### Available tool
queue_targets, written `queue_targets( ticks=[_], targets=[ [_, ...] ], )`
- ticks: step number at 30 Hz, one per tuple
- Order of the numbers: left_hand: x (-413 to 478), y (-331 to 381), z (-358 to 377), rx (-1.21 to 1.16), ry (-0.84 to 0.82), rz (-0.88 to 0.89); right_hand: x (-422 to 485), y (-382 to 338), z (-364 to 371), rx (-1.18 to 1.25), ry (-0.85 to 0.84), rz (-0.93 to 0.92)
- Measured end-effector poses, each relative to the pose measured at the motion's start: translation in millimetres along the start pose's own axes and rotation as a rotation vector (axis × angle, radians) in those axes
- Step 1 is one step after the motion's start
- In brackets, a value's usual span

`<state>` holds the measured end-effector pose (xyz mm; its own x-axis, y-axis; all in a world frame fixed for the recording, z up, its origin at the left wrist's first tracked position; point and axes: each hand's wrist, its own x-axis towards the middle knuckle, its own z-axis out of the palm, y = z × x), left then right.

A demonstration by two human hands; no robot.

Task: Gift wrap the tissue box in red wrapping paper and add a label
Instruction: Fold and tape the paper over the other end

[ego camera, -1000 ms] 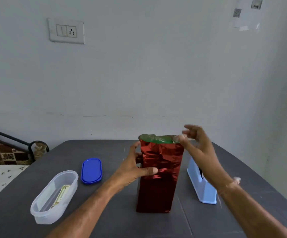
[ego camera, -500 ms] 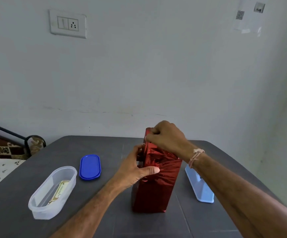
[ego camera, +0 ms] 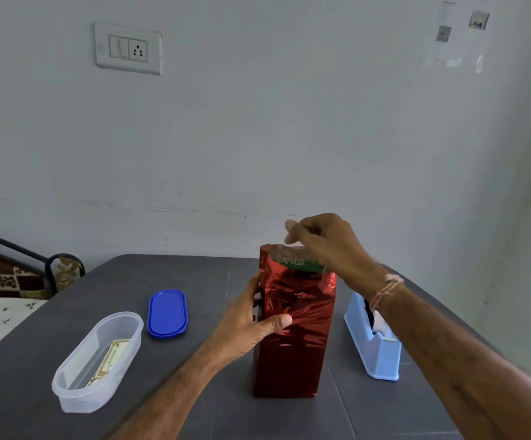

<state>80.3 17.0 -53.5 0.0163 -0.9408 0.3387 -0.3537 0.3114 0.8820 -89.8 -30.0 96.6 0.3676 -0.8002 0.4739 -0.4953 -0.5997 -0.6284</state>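
Note:
The tissue box stands on end on the dark table (ego camera: 67, 312), wrapped in shiny red paper (ego camera: 292, 344). Its top is open, and the box's green end (ego camera: 299, 263) shows inside the paper rim. My left hand (ego camera: 251, 325) grips the left side of the package, thumb pressed across the front. Just above the open top hovers my right hand (ego camera: 321, 242), fingers loosely bent and pointing left, with nothing visibly held. A printed label card (ego camera: 108, 363) lies inside a clear oval container (ego camera: 67, 392) at the front left.
A blue oval lid (ego camera: 167, 312) lies left of the package. A light blue tape dispenser (ego camera: 375, 347) stands to its right, partly behind my right forearm. The wall is close behind the table. A bed with a patterned cover (ego camera: 0, 281) sits at the far left.
My right hand was pressing the paper down over the top of the box; it has now lifted, and the paper has sprung open, showing the green end. My left hand kept its hold.

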Motion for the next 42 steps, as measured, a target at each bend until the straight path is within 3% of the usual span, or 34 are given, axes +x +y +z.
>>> queue_targets(
  ticks=[3, 6, 10, 14, 20, 32, 35, 39, 42],
  targets=[
    [-2.2, 4.9, 4.0, 0.042, 0.037, 0.07, -12.6, 14.2, -11.8, 0.134, 0.178, -0.055],
    [-9.1, 11.9, 11.0, 0.068, 0.066, 0.114, -42.3, 44.3, -12.0, 0.327, 0.21, 0.024],
    [-17.0, 15.0, 17.0, 0.065, 0.091, 0.148, -82.9, 96.9, 17.4, 0.466, 0.121, 0.221],
    [-19.5, 22.3, 16.0, 0.145, 0.092, 0.178, -99.7, 94.1, 28.3, 0.497, -0.06, 0.158],
    [-12.7, 23.5, 3.5, 0.355, 0.052, 0.223, -92.7, 86.7, 19.2, 0.226, -0.194, -0.034],
    [9.6, 42.3, -29.3, 0.953, -0.17, 0.295, -71.9, 99.9, 7.2, -0.242, -0.312, -0.142],
    [12.7, 40.7, -28.7, 0.937, -0.195, 0.3, -71.6, 99.3, 4.9, -0.305, -0.325, -0.179],
    [10.7, 46.1, -25.5, 0.696, -0.158, 0.23, -72.1, 93.6, -0.9, -0.09, -0.314, -0.197],
    [10.3, 44.2, -25.0, 0.671, -0.162, 0.249, -69.8, 98.9, 1.0, -0.175, -0.267, -0.25]
  ],
)
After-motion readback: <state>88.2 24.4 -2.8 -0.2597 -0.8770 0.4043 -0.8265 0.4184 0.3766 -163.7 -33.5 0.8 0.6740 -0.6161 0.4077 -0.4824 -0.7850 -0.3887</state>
